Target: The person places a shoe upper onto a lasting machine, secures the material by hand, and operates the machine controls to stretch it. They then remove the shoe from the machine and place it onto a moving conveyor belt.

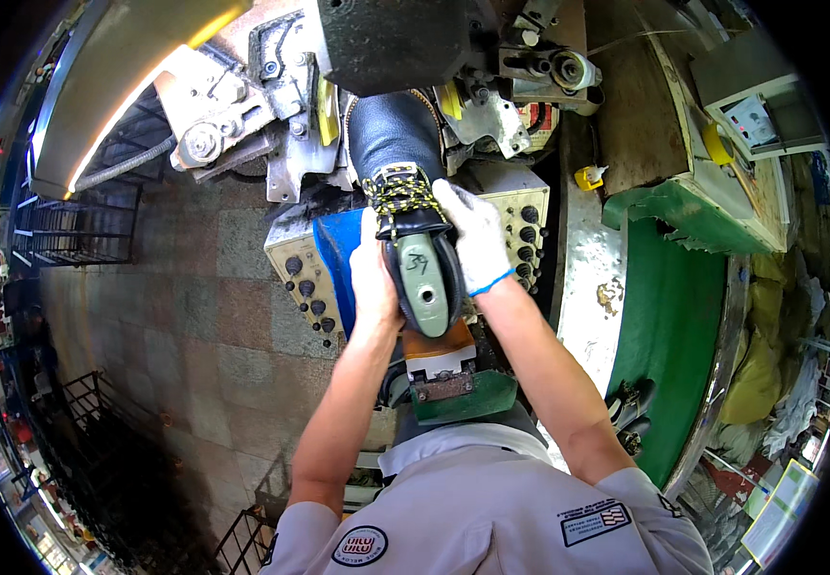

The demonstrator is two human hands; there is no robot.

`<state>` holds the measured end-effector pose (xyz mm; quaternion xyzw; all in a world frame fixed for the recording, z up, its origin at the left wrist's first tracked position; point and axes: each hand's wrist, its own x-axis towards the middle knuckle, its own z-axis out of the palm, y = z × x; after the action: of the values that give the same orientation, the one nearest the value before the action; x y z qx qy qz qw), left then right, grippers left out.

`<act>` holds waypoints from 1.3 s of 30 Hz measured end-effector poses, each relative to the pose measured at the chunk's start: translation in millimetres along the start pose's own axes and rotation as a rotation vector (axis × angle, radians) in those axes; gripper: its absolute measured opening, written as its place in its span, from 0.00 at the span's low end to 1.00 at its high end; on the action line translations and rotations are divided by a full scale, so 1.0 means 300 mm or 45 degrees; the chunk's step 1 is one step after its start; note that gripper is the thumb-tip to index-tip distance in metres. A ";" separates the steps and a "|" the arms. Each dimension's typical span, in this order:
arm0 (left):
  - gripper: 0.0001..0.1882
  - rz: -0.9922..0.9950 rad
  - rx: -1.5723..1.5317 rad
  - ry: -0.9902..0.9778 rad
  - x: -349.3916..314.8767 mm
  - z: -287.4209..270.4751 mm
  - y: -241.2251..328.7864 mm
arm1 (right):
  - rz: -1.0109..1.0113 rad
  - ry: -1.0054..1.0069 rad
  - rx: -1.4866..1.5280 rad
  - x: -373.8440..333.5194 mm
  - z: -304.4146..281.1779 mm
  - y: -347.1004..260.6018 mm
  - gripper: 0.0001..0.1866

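Pointing its toe away from you, the laced shoe (396,144) sits between your two hands, toe far and heel near; its long axis runs near to far, with the toe end a little to the left of the heel; the front lies just below a dark machine block (391,43), in the gap between metal plates on the left and right.

The fingers of your left hand (374,278) lie along the shoe's left flank, while those of your right hand (477,235) press its right flank, reaching up beside the laces (403,201); both sets are grasping the shoe, so its heel end stands between your palms and its toe extends beyond your fingertips; the tips underneath are hidden.

The upper is dark, smooth leather, rounded at the toe; the laces are black flecked with yellow; at the heel opening shows a grey-green last (421,273), hard and matte, with a round hole and a dark handwritten mark; a white glove with a blue edge covers your right hand; cream control boxes with round black knobs (527,233) flank the shoe; a green worktop (673,316) stands to the right, beside tiled floor (214,278) on the left.
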<state>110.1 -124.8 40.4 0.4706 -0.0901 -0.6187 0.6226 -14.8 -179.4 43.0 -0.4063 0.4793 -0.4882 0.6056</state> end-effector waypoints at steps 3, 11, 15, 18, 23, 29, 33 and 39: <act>0.29 0.039 0.028 0.015 -0.013 0.026 -0.025 | 0.132 -0.095 0.160 0.023 -0.037 0.024 0.23; 0.29 -0.076 0.099 0.025 -0.029 0.031 0.035 | -0.140 -0.011 -0.007 -0.001 -0.018 0.055 0.23; 0.28 0.244 0.334 -0.171 0.040 -0.078 -0.049 | -0.644 0.062 -0.544 -0.011 -0.031 0.162 0.21; 0.29 0.266 0.214 -0.268 0.091 -0.112 -0.063 | -0.660 0.041 -0.556 -0.007 -0.020 0.190 0.15; 0.27 0.494 0.418 -0.351 0.106 -0.149 -0.064 | -0.754 0.043 -0.605 -0.003 -0.011 0.177 0.17; 0.28 0.706 0.795 -0.334 0.082 -0.141 -0.036 | -0.798 0.026 -0.622 -0.001 -0.010 0.141 0.16; 0.29 0.496 0.375 -0.264 0.080 -0.117 -0.058 | -0.632 0.036 -0.389 -0.026 -0.003 0.128 0.16; 0.30 -0.044 1.284 -0.303 0.134 -0.659 -0.424 | 0.072 0.116 0.323 -0.176 -0.258 0.066 0.29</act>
<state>169.1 -38.9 -174.2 0.6399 -0.4394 -0.5579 0.2936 -89.9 -125.6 17.3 -0.2902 0.4520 -0.5457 0.6432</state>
